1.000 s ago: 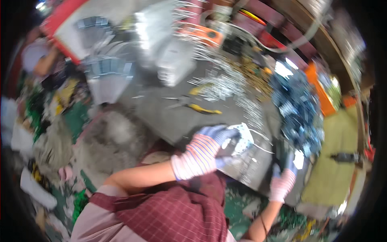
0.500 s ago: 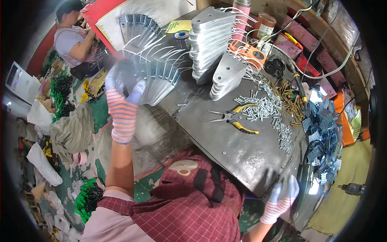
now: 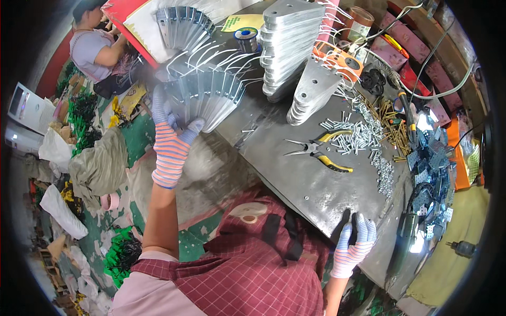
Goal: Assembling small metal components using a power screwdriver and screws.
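Observation:
My left hand [image 3: 171, 150], in a striped knit glove, is at the left end of a fanned row of silvery metal plates [image 3: 213, 97] with white wires. Its fingers and thumb close round the end plate; blur hides the exact grip. My right hand [image 3: 354, 246], gloved alike, is at the near edge of the dark metal table [image 3: 274, 158]. Its fingers are apart and slightly bent, and nothing is in them. Pliers with yellow and black handles [image 3: 319, 151] lie on the table with their jaws parted.
Stacks of flat metal plates [image 3: 290, 47] rise behind the pliers. Loose screws [image 3: 356, 134], small nuts [image 3: 385, 176] and brass-coloured rods [image 3: 387, 126] lie right of them. Blue metal brackets [image 3: 429, 179] heap at the right edge. Another fan of plates [image 3: 184, 29] and a seated person [image 3: 97, 50] are far left.
My right hand has moved up and left to the table's edge. My left hand stays by the fanned plates, slightly lower. The whole view has shifted a little.

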The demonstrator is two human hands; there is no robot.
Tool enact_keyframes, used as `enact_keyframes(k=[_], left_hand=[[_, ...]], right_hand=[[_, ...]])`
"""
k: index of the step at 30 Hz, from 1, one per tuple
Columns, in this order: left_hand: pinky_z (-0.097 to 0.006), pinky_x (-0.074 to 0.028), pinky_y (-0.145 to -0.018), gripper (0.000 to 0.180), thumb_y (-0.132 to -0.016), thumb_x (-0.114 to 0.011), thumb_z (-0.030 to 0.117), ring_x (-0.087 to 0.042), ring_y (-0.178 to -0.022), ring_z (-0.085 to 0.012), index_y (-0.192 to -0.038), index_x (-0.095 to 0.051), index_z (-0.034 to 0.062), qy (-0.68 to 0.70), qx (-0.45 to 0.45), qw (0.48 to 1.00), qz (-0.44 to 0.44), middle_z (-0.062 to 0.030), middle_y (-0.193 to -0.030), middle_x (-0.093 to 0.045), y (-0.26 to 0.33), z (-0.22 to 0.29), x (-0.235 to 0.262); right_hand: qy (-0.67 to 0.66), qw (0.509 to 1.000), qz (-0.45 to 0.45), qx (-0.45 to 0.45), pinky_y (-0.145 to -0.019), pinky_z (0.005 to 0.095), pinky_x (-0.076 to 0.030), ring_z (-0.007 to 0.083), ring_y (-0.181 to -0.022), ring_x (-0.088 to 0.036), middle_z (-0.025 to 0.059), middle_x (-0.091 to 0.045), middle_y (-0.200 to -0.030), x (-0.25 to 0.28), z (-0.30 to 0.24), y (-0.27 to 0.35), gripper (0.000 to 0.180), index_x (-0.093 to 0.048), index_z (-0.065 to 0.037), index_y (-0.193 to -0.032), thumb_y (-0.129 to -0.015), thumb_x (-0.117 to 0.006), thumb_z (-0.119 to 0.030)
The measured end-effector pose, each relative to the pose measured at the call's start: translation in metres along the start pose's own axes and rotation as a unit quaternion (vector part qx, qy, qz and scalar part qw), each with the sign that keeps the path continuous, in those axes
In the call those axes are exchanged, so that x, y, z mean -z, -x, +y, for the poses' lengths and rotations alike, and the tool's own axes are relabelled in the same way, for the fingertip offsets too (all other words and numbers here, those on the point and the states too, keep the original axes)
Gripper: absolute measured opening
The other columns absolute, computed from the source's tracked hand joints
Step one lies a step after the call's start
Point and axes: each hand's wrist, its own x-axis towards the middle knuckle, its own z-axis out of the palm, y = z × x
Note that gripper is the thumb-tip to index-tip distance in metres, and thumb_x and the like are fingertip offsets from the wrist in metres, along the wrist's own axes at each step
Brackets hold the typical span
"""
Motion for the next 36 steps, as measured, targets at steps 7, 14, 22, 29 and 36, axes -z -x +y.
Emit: enact_keyframes(k=[7, 14, 22, 29, 36], left_hand=[[-0.042, -0.037, -0.103, 0.109, -0.065, -0.085, 0.019, -0.041, -0.126, -0.0328, -0.148, -0.014, 0.0095, -0.186, -0.129, 0.969, 0.099, -0.0192, -0.143, -0.034, -0.002, 0.003, -0.019], [-0.048, -0.036, -0.103, 0.110, -0.060, -0.085, 0.041, -0.037, -0.126, -0.0425, -0.144, -0.025, 0.0033, -0.360, -0.247, 0.886, 0.154, -0.0237, -0.137, -0.037, 0.000, 0.020, -0.029], [-0.039, -0.048, -0.081, 0.039, -0.076, -0.073, 0.013, -0.060, -0.087, -0.0326, -0.109, -0.057, 0.0016, -0.066, -0.405, 0.912, 0.026, -0.0152, -0.098, -0.062, 0.015, 0.098, -0.107], [-0.042, -0.050, -0.076, 0.048, -0.083, -0.065, 0.038, -0.063, -0.085, -0.0370, -0.109, -0.058, -0.0010, -0.409, -0.168, 0.878, -0.181, -0.0196, -0.096, -0.065, -0.018, 0.136, -0.184], [-0.041, -0.046, -0.088, 0.050, -0.090, -0.058, 0.025, -0.062, -0.095, -0.0297, -0.130, -0.043, -0.0013, -0.018, -0.176, 0.980, -0.094, -0.0177, -0.121, -0.055, 0.013, 0.127, -0.169]], right_hand=[[0.023, 1.000, 0.010, 0.012, -0.096, 0.0472, -0.040, 0.0325, -0.095, -0.056, 0.0122, -0.061, -0.100, -0.003, -0.003, -0.004, 0.031, -0.062, -0.005, -0.108, -0.077, -0.066, -0.004], [0.027, 0.999, 0.014, 0.015, -0.095, 0.0484, -0.041, 0.0316, -0.094, -0.057, 0.0121, -0.061, -0.098, -0.004, -0.005, -0.008, 0.030, -0.063, -0.005, -0.106, -0.076, -0.066, -0.005], [0.007, 1.000, -0.003, 0.012, -0.093, 0.0462, -0.041, 0.0296, -0.092, -0.058, 0.0102, -0.062, -0.095, 0.000, -0.006, -0.016, 0.026, -0.063, -0.007, -0.102, -0.077, -0.066, -0.011], [0.013, 1.000, -0.008, -0.004, -0.086, 0.0463, -0.044, 0.0283, -0.087, -0.058, 0.0088, -0.061, -0.089, 0.013, -0.003, -0.018, 0.028, -0.065, -0.008, -0.099, -0.072, -0.066, -0.014], [-0.126, 0.991, -0.039, -0.030, -0.092, 0.0438, -0.043, 0.0269, -0.091, -0.060, 0.0088, -0.062, -0.093, 0.029, 0.013, -0.019, 0.027, -0.065, -0.009, -0.101, -0.076, -0.067, -0.018]])
